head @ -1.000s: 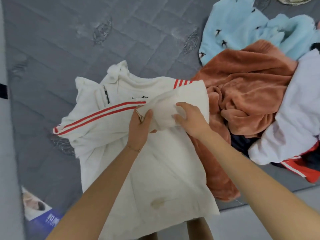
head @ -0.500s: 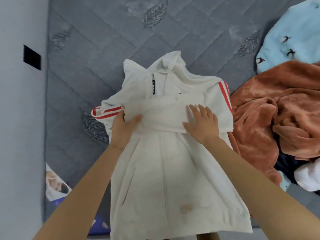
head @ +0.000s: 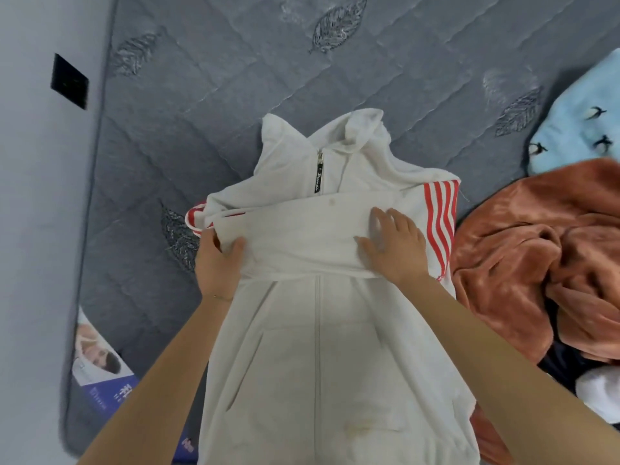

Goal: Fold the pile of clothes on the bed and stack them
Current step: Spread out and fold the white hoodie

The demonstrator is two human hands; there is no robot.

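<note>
Closest to me, below both wrists, the white zip hoodie (head: 318,347) lies front-up on the bed (head: 235,78), its body and hem flat and not yet folded. Across its chest runs one sleeve (head: 302,236), laid sideways between my hands. My left hand (head: 218,263) pinches the sleeve's end, thumb on top and fingers tucked under the cloth. My right hand (head: 394,245) lies flat on the sleeve with fingers spread, pressing it down. Just outside my right hand the red-striped shoulder (head: 439,223) shows; a bit of red stripe also peeks out beyond my left hand. Past my fingertips the hood (head: 362,132) sits rumpled and unfolded.

I judge this an early stage: the sleeves are about in, while the body fold and the hood remain. To the right of my right hand the rust fleece (head: 536,246), the pale blue garment (head: 577,129) farther off and the dark and white clothes (head: 597,384) lie heaped, unfolded. I see no finished stack anywhere.
</note>
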